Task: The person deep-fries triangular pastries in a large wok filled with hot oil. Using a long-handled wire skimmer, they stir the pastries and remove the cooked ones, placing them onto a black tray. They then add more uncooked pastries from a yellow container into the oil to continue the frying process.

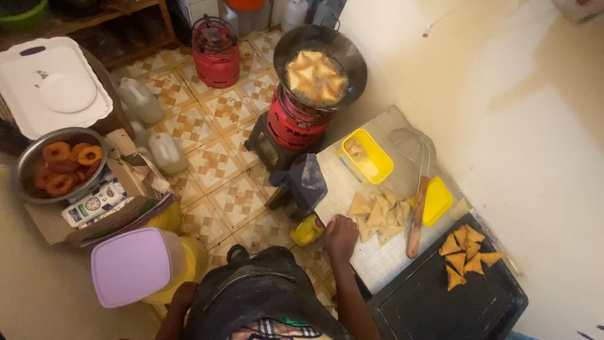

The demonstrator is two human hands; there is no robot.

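Patterned floor tiles run under two red gas burners, and a white board lies low beside the wall. We reach our right hand, fingers curled, to the uncooked samosas piled just beyond it, best lifted gently by their edges. Fried samosas rest farther right on a black tray. Our left hand barely shows; we cannot tell its shape.

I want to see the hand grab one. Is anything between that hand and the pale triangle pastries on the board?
Nothing visible. The right hand rests at the white board's edge, right beside the pale uncooked triangular pastries.
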